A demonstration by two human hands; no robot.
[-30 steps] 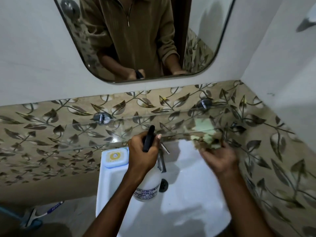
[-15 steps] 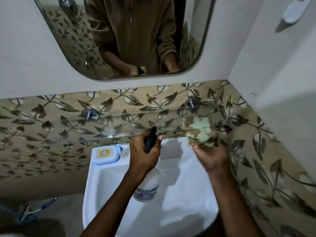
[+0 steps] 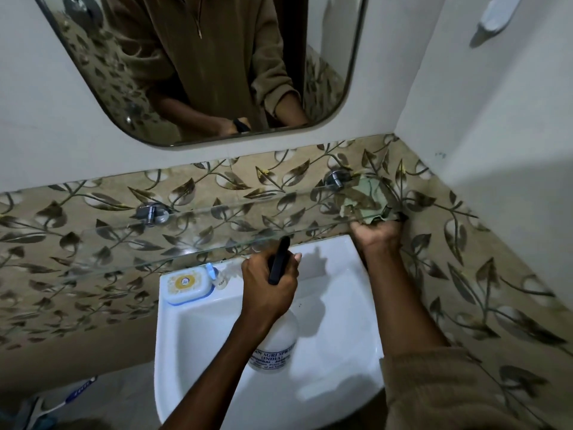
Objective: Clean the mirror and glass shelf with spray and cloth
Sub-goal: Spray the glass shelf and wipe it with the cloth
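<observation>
Moved right along the glass shelf (image 3: 192, 243) to its far end: right hand (image 3: 376, 235) gripping green cloth (image 3: 364, 203). Fingers hidden behind glass. Left hand (image 3: 268, 290) wrapped around spray bottle (image 3: 276, 342) over sink (image 3: 341, 321).

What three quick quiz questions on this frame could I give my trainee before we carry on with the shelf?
1. True or false: the left hand grips the spray bottle over the basin.
2. Where is the cloth? A) on the mirror B) at the right end of the glass shelf C) in the basin
3. Fill in: the soap box sits on the basin's rear ____ corner, as the head view shows it.

Key: 1 true. 2 B: the right hand holds it there, with the mirror above untouched. 3 left.
</observation>
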